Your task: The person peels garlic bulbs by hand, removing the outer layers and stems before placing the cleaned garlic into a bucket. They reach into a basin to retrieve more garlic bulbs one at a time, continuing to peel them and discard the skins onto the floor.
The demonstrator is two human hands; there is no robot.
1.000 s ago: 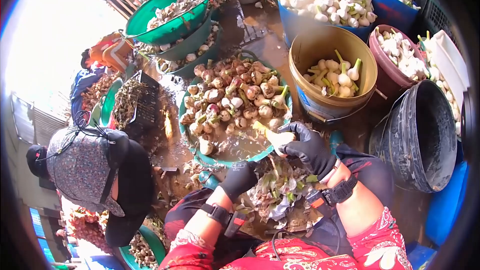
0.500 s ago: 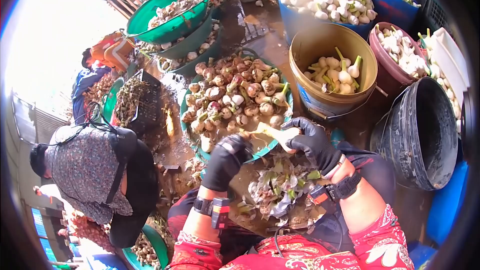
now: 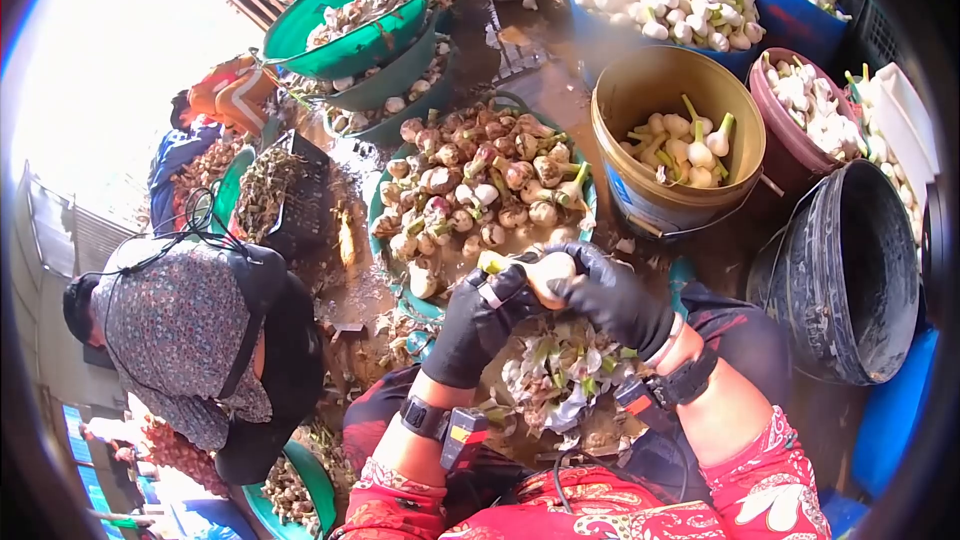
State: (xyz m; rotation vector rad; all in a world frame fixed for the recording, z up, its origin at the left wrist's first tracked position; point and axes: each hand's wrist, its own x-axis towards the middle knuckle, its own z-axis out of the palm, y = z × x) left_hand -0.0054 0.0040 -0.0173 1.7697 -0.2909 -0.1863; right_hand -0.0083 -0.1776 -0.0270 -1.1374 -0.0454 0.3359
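Observation:
A pale garlic bulb (image 3: 552, 278) with its stem pointing left is held between my two black-gloved hands, above the near rim of a green basin (image 3: 376, 225). My right hand (image 3: 620, 300) is closed round the bulb's right side. My left hand (image 3: 480, 325) is closed about the stem end, with a whitish band showing at its fingers; I cannot make out whether it also holds a small tool. Unpeeled garlic bulbs (image 3: 470, 190), brownish and purple-tinged, fill the basin. Below my hands lies a pile of peeled garlic skins (image 3: 565, 375).
A yellowish bucket (image 3: 612, 90) with trimmed garlic stands right of the basin. A black bucket (image 3: 800, 280) is tipped beside it. Blue tubs (image 3: 585, 35) of white garlic are behind. Stacked green basins (image 3: 340, 50) stand far left; a bent-over co-worker (image 3: 190, 330) is at left.
My left hand has moved up and right onto the garlic's stem end. My right hand has shifted slightly left and down with the bulb. The whole view has shifted a little.

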